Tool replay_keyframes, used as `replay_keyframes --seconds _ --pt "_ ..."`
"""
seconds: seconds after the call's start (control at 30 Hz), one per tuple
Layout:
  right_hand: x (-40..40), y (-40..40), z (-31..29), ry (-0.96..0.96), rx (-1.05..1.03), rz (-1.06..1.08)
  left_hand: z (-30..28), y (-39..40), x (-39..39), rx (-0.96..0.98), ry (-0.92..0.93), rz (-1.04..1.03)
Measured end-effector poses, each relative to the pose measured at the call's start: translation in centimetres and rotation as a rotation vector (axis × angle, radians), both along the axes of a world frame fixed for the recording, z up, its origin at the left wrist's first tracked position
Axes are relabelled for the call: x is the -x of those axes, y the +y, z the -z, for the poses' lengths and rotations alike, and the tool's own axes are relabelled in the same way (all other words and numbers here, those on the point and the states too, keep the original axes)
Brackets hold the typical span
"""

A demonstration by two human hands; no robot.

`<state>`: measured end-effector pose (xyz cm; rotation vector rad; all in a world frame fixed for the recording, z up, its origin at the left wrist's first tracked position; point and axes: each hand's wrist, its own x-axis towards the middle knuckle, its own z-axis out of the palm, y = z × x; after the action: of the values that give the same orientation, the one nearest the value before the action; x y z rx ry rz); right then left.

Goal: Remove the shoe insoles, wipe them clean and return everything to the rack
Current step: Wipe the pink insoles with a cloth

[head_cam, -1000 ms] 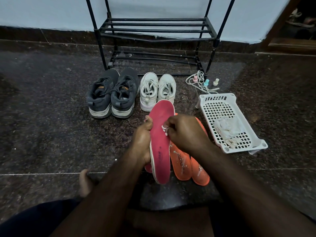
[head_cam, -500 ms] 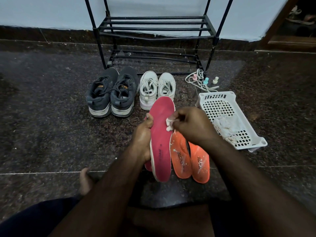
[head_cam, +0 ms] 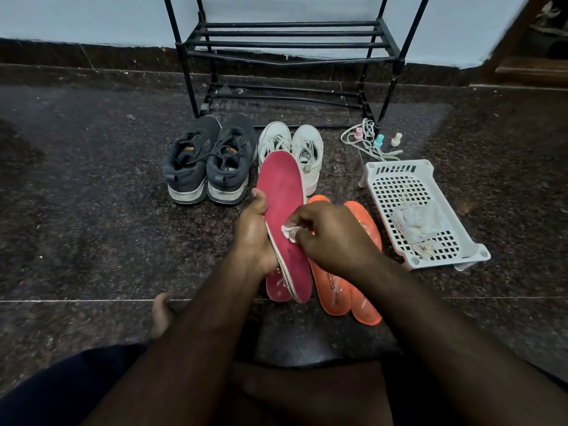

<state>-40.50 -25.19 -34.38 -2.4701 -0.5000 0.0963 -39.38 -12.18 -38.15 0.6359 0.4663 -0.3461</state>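
Red insole (head_cam: 284, 195) held upright, white wipe (head_cam: 289, 232) against it; orange insoles (head_cam: 332, 287) flat on floor, shoes nearby.

We held the red insole (head_cam: 284, 210) in the left hand (head_cam: 253, 232) and pressed a white wipe (head_cam: 289, 232), pinched in the right hand (head_cam: 332, 238), against it. Two orange insoles (head_cam: 333, 287) lay on the floor (head_cam: 92, 210) beside a basket (head_cam: 415, 179).

A white plastic basket (head_cam: 396, 175) is sitting on the dark speckled floor (head_cam: 92, 210) at the right of the frame, crumpled wrappers (head_cam: 419, 221) lying inside it. Just above it, near the upper right, three small bottles (head_cam: 379, 140) are standing beside a loose tangle of pale laces (head_cam: 353, 139). A pale blue wall (head_cam: 92, 16) is running across the top.
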Motion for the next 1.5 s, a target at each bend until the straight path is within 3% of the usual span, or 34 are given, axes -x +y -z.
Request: replay_keyframes --seconds 0.17,0.37,0.53,0.67,0.87,1.07,1.17,1.3,1.43,1.5 --pt "-0.4 -0.3 0.4 0.161 -0.257 0.106 -0.5 0.2 0.0 0.047 -0.069 0.017" --pt "-2.1 -0.8 0.7 0.020 -0.385 0.247 -0.4 -0.2 0.6 0.040 -0.109 0.135" --pt "-1.8 -0.5 0.8 -0.228 0.002 0.126 0.2 -1.1 0.9 0.028 -0.055 0.114" --pt "0.1 0.8 1.1 -0.050 0.130 -0.011 0.6 -0.8 0.6 0.020 -0.018 0.091" --pt "-0.8 0.1 0.9 -0.167 0.119 0.113 0.4 -0.8 0.6 0.043 -0.036 0.035" --pt "0.5 0.4 0.4 0.038 0.147 -0.059 0.6 -0.3 0.0 0.071 0.006 0.019" --pt "0.4 -0.6 -0.9 0.177 -0.035 -0.034 0.4 -0.4 0.2 0.034 -0.004 0.051" --pt "-1.1 -1.9 -1.5 0.183 -0.401 0.164 0.3 -0.3 0.5 0.035 -0.090 0.063" --pt "-0.7 -1.4 -0.6 -0.084 -0.161 0.026 0.2 -0.5 0.6 0.062 -0.068 0.063" --pt "-0.4 -0.8 -0.5 -0.075 -0.103 -0.052 0.2 -0.4 0.5 0.062 -0.060 0.061"
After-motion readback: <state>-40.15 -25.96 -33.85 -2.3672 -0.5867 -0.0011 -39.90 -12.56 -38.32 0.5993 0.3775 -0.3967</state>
